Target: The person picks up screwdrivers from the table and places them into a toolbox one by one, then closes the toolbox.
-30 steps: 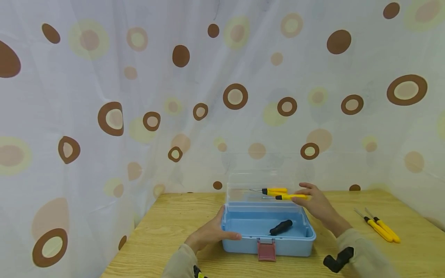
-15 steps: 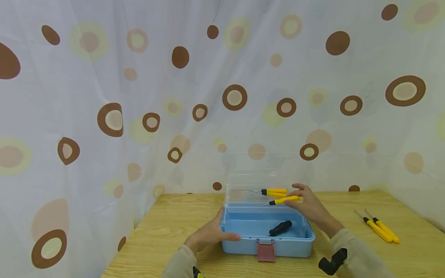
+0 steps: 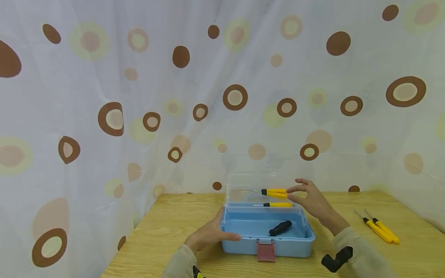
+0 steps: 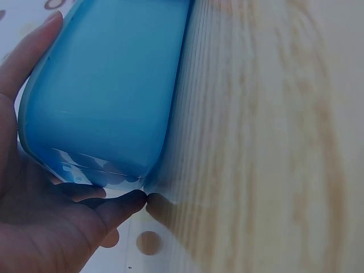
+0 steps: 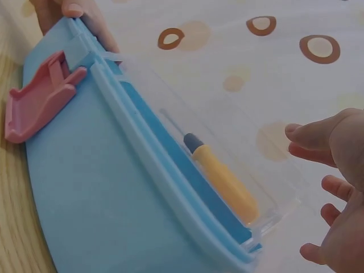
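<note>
My left hand [image 3: 208, 233] holds the left end of a pale blue toolbox [image 3: 292, 247], thumb along its front rim and fingers round the far side, also seen in the left wrist view. The box's clear lid [image 3: 240, 179] stands tipped back. A yellow-handled screwdriver [image 3: 281, 205] lies in the lid, close to the hinge. Farther back are more yellow screwdrivers [image 3: 277, 190], side by side. Just right of the lid hovers my right hand [image 3: 318, 204], fingers apart and holding nothing. Inside the box rests a black-handled tool [image 3: 281, 228], its tip hard to make out.
Two yellow screwdrivers [image 3: 384, 231] lie together on the wooden table [image 3: 347, 208] to the right of the box. A pink latch [image 3: 266, 253] hangs down at the box's front. Behind the table hangs a spotted curtain [image 3: 208, 69].
My right hand has lowered a yellow screwdriver into the lid, let go of it and drawn back to the right. The left hand stays on the toolbox.
</note>
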`<state>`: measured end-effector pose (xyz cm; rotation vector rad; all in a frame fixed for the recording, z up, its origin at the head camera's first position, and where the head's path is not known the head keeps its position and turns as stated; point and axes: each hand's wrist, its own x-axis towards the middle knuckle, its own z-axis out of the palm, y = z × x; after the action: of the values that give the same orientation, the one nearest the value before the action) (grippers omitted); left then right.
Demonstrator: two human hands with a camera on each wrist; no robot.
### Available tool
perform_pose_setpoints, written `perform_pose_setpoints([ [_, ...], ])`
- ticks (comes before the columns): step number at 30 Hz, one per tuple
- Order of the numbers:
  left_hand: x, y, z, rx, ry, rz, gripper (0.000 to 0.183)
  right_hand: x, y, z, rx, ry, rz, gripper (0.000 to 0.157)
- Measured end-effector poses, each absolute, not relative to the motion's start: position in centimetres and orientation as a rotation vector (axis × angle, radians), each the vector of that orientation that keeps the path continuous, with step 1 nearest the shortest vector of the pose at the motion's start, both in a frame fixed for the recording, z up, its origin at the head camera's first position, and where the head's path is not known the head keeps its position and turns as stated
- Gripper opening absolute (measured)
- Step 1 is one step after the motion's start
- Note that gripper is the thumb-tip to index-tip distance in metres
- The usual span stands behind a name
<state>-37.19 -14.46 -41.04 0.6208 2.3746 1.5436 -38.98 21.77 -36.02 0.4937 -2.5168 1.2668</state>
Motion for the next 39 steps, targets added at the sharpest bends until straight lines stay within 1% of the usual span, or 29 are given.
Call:
perform_pose_setpoints([
  [6, -37.3, -14.6, -41.0, 0.621, 2.373, 1.546, 0.126, -38.8, 22.4, -35.4, 0.495, -2.521, 1.283, 0.042],
  [18, -37.2, -14.7, -40.9, 0.593, 2.384, 1.54, 0.126, -38.6, 22.4, -35.4, 0.521, -2.555, 1.259, 0.041],
  [25, -37.2, -14.6, -40.9, 0.599, 2.386, 1.532, 0.125, -39.1, 22.9, -35.8, 0.492, -2.565, 1.243, 0.041],
  [34, -37.1, -14.6, -40.8, 0.582, 2.412, 1.512, 0.126, -38.8, 23.8, -35.7, 0.456, -2.598, 1.224, 0.05],
  [39, -37.3, -14.7, -41.0, 0.625, 2.387, 1.533, 0.124, -38.7, 25.1, -35.9, 0.496, -2.596, 1.208, 0.046],
])
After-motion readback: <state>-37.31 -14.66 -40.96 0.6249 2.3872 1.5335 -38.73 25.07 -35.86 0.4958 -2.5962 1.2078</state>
